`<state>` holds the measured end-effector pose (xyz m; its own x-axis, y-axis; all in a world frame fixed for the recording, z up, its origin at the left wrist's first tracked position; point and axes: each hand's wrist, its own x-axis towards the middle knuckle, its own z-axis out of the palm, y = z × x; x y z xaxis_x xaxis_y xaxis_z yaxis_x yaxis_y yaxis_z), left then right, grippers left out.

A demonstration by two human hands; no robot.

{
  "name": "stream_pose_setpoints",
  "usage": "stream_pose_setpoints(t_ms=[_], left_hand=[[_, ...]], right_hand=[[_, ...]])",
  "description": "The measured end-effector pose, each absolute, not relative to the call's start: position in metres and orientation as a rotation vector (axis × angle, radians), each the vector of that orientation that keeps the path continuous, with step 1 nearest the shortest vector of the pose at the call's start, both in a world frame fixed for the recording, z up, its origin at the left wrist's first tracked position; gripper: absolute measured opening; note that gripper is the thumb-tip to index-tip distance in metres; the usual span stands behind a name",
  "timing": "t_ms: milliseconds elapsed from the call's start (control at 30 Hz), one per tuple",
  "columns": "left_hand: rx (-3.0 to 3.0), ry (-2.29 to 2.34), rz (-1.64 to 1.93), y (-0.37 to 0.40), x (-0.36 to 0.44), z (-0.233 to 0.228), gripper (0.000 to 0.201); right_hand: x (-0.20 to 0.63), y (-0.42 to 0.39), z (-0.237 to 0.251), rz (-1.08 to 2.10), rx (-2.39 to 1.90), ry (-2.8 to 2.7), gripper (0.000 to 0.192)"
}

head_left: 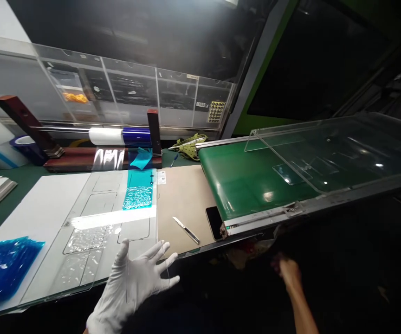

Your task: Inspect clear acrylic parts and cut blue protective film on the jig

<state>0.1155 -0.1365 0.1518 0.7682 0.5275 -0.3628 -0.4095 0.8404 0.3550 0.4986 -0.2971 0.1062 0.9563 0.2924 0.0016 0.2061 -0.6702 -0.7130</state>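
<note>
My left hand (pixel 141 278), in a white glove, is raised over the bench's front edge with its fingers spread. Thin straight lines cross the fingers and palm; they look like the edges of a clear panel (pixel 166 260) resting in this hand. My right hand (pixel 290 272), bare, is low in the dark below the conveyor, its fingers blurred; what it holds, if anything, I cannot make out. Close beyond the left hand lie a utility knife (pixel 185 230) and a glass sheet (pixel 108 204) with dark outlines, carrying clear and turquoise film (pixel 138 198).
A green conveyor belt (pixel 235 181) with clear panels on it runs right under a transparent cover (pixel 360 139). A phone (pixel 214 223) lies by its end. Film rolls (pixel 119 136) hang on a wooden stand (pixel 103 160). Blue film pieces (pixel 5 266) are piled at the left.
</note>
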Motion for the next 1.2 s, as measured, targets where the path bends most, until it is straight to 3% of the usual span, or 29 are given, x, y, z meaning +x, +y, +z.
stream_pose_setpoints(t_ms=[200, 367, 467, 567, 700, 833, 967, 1200], left_hand=[[0.193, 0.526, 0.595, -0.138, 0.086, 0.147, 0.102], [0.69, 0.708, 0.591, -0.144, 0.074, 0.149, 0.089], [1.08, 0.9, 0.585, -0.147, 0.072, 0.164, 0.094], [1.491, 1.081, 0.525, -0.152, 0.072, 0.191, 0.106], [1.954, 1.157, 0.387, -0.157, 0.072, 0.221, 0.117], [2.083, 1.099, 0.284, -0.156, 0.076, 0.232, 0.122], [2.126, 0.986, 0.252, -0.154, 0.087, 0.238, 0.119], [2.16, 0.788, 0.32, -0.156, 0.101, 0.245, 0.111]], right_hand=[[0.353, -0.22, 0.065, 0.635, -2.254, -1.121, 0.025], [0.308, -0.109, 0.058, 0.64, -2.251, -1.398, 0.009], [0.305, -0.078, 0.058, 0.68, -2.246, -1.465, 0.004], [0.307, -0.086, 0.066, 0.777, -2.139, -1.523, 0.012], [0.308, -0.138, 0.111, 0.922, -1.909, -1.537, 0.036], [0.301, -0.201, 0.178, 1.396, -1.482, -1.321, 0.039], [0.289, -0.235, 0.207, 1.224, -1.486, -1.381, 0.042], [0.283, -0.256, 0.187, 1.133, -1.611, -1.335, 0.064]])
